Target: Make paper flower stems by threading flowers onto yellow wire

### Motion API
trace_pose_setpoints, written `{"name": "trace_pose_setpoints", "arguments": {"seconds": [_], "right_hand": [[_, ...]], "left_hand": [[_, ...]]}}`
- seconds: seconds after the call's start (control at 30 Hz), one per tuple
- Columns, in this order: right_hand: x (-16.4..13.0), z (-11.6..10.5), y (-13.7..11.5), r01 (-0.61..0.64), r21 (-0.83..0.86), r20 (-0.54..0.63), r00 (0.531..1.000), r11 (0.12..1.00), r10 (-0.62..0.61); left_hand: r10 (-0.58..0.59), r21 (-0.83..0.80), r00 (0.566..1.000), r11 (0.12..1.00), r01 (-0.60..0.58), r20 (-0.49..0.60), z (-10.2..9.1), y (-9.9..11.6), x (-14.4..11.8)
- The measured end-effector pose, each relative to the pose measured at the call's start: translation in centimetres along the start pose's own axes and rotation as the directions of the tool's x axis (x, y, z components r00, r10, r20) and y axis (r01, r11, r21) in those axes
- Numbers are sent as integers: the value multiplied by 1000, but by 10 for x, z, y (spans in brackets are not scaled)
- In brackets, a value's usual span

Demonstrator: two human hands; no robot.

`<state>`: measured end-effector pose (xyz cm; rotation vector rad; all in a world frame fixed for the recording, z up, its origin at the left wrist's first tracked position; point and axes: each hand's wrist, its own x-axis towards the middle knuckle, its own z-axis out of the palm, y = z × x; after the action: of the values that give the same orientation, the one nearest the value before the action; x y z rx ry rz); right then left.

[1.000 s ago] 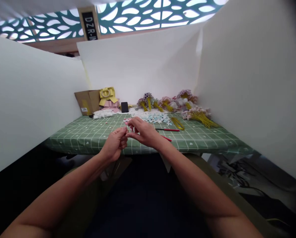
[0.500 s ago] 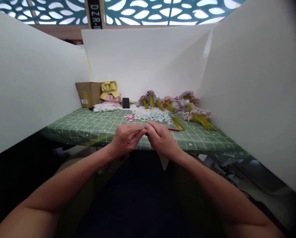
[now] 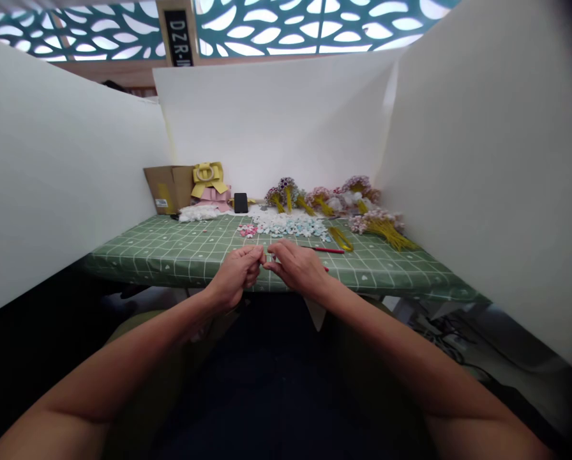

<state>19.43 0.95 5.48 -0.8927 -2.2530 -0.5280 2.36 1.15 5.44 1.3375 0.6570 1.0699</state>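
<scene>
- The left hand (image 3: pixel 235 276) and the right hand (image 3: pixel 298 265) meet at the centre of the frame, above the near edge of the table (image 3: pixel 171 252); their fingertips come together on something very small.
- What they pinch is too small and too blurred to name. Both hands are closed narrow, fingers curled in, thumb against forefinger.
- Whether the two hands touch each other or only the small piece between them, I cannot tell.
- Both forearms rise from the lower corners of the frame and point inward; the wrists are slightly bent.
- A red stick (image 3: pixel 325 250) lies on the cloth just right of the right hand, partly hidden by it.
- Just behind the hands, a heap of small pale blue and white pieces (image 3: pixel 290 225) is spread on the table, with a few pink pieces (image 3: pixel 248 230) at its left.
- Further back, right of centre, bundles of small flowers with yellow stems (image 3: pixel 382 225) lie in a row.
- In the back left stand a cardboard box (image 3: pixel 168 189), yellow and pink bows (image 3: pixel 209 182) and a small black object (image 3: pixel 240 202).
- The table has a green checked cloth. White boards close it on three sides; above them is a green and white patterned screen.
</scene>
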Motion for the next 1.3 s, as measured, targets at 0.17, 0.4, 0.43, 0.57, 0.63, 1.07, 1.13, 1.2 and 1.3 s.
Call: {"name": "trace_pose_setpoints", "arguments": {"seconds": [0.17, 0.4, 0.43, 0.57, 0.63, 1.07, 1.13, 1.2, 1.3], "right_hand": [[0, -5, -8, -36, 154, -24, 999, 987, 40], [2, 5, -16, -444, 711, 300, 893, 545, 335], [1, 10, -14, -459, 690, 306, 886, 560, 349], [-1, 17, -11, -262, 325, 30, 963, 909, 267], [-1, 14, -10, -118, 79, -14, 993, 990, 119], [8, -37, -31, -238, 548, 139, 971, 802, 194], [9, -32, -28, -378, 683, 351, 920, 625, 172], [8, -18, -22, -456, 644, 392, 886, 614, 246], [4, 3, -15, -342, 346, 179, 938, 874, 296]], "left_hand": [[102, 166, 994, 980, -107, 39, 2, 7, -5], [470, 642, 868, 618, -454, 160, -11, 2, 0], [460, 649, 876, 623, -437, 148, -14, -2, 4], [307, 480, 951, 840, -253, -36, -15, -16, 13], [166, 276, 982, 951, -135, -91, -13, -17, 12], [455, 582, 888, 705, -406, 68, 5, 26, -25], [452, 633, 885, 655, -412, 109, -1, 21, -19], [407, 647, 903, 655, -391, 134, -8, 7, -6], [318, 522, 948, 803, -286, 29, -14, -15, 10]]}}
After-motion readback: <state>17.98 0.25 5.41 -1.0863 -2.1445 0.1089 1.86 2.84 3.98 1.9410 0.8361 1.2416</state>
